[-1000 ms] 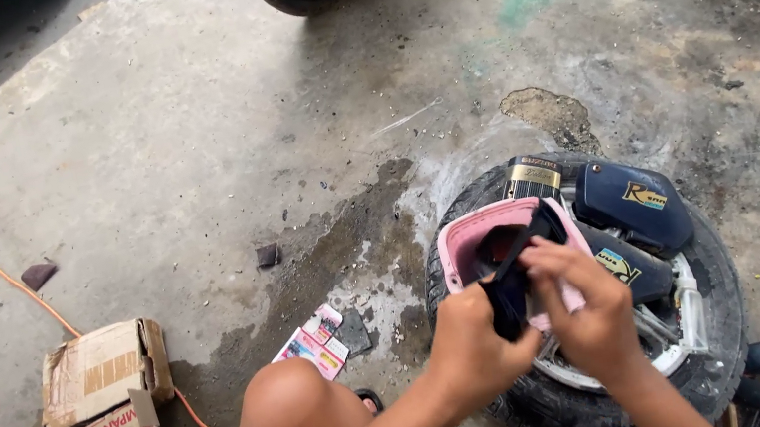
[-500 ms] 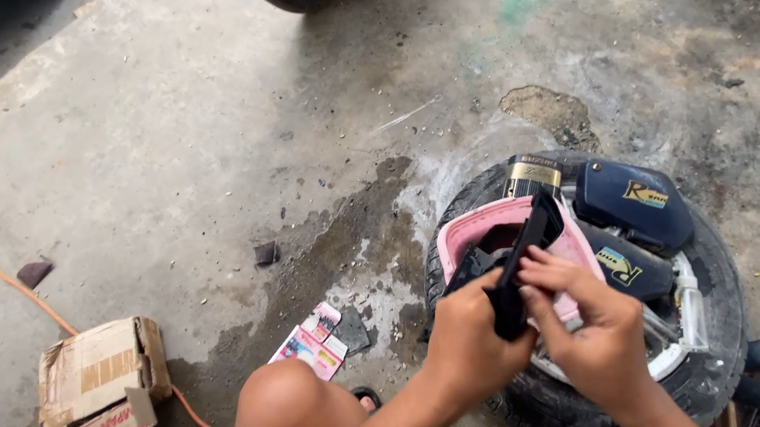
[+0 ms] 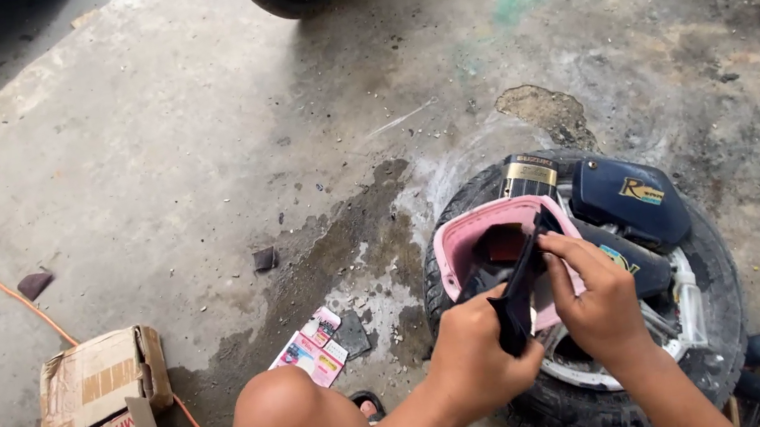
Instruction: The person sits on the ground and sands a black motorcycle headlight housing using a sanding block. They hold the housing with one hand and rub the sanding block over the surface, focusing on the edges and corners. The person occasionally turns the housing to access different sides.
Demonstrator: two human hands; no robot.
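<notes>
Lower right of the frame: a black rubber wheel tyre (image 3: 569, 406) lies flat on the stained concrete floor (image 3: 190, 151), carrying a pink plastic tub (image 3: 464, 241), a dark blue moulded plastic cover (image 3: 628, 196) and a small black-and-gold can (image 3: 530, 176). Over the tub, both hands work a flat black strip of rubber (image 3: 516, 298). The left hand (image 3: 472, 360) is clenched round the strip's lower end; the right hand (image 3: 593, 297) pinches its upper part with the fingers (image 3: 559, 267). Judgement: done well, the lower grip stays firm while the right fingers work along the strip in short stages, kept over the tub. Lower left: a torn brown cardboard box (image 3: 94, 382), beside a thin orange cable (image 3: 0, 290).
</notes>
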